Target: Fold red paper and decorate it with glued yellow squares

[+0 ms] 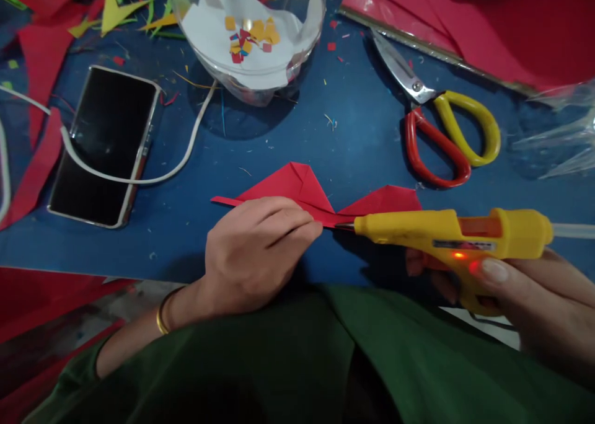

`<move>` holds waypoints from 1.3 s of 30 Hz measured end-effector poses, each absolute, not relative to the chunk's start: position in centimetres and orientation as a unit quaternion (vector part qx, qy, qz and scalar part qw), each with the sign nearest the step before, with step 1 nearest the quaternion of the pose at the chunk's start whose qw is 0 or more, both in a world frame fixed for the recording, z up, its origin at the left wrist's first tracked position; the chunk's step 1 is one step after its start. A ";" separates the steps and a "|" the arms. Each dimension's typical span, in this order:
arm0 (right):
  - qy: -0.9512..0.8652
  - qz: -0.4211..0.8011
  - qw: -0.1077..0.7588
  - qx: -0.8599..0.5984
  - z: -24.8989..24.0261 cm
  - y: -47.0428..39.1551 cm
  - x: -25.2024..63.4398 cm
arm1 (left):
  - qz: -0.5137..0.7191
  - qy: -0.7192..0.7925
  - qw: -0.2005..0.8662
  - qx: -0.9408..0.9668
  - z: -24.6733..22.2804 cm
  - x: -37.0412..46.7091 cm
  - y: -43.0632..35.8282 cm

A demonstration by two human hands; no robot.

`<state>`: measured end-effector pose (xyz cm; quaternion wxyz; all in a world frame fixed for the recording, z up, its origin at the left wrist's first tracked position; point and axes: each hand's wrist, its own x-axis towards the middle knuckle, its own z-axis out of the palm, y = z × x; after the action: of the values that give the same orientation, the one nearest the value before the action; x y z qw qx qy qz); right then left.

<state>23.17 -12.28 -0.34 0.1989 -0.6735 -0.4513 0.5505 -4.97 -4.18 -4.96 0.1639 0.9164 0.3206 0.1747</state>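
Head view, looking down past a green garment [223,368] at a blue worktop [297,132]; clock positions count from the middle of the frame. Nearest, towards four o'clock, the right hand [539,300] wraps the handle of a yellow glue gun [409,229], held level so that its nozzle points to nine; a red light glows on its side. Towards seven, the left hand [258,256] is bunched, thumb and fingers pinching a folded red paper [283,185], seemingly to steady it beside the metal tip. That paper sits at the centre, its two peaks pointing away; whether the nozzle touches it is hard to tell. Scissors [417,89] lie between one and two o'clock, perhaps for easy reach of the right hand. A phone [105,139] lies at nine, a white cable [139,181] looped across it. Farther, towards twelve, a see-through bowl [253,95] lined with white paper [209,24] holds tiny coloured squares [258,32], presumably so they don't scatter. Red sheets [520,33] fill two o'clock; paper scraps [49,58] crowd ten.
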 end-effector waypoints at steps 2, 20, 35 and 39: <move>-0.458 0.557 0.187 -0.667 -0.3 -12.2 23.2 | 0.180 0.325 0.164 0.914 -4.8 -4.9 -4.3; -0.466 0.569 0.183 -0.653 -1.3 -12.8 23.3 | 0.200 0.317 0.122 0.919 -4.5 -4.5 -4.5; -0.495 0.548 0.177 -0.651 -1.8 -13.5 23.5 | 0.220 0.322 0.139 0.910 -4.7 -4.6 -4.6; -0.508 0.547 0.167 -0.644 -1.7 -13.5 23.6 | 0.217 0.329 0.152 0.906 -4.7 -4.6 -4.6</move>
<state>23.61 -13.49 -1.70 0.1665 -0.6443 -0.5076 0.5472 -4.56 -4.63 -4.66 0.1519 0.9062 0.3295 0.2170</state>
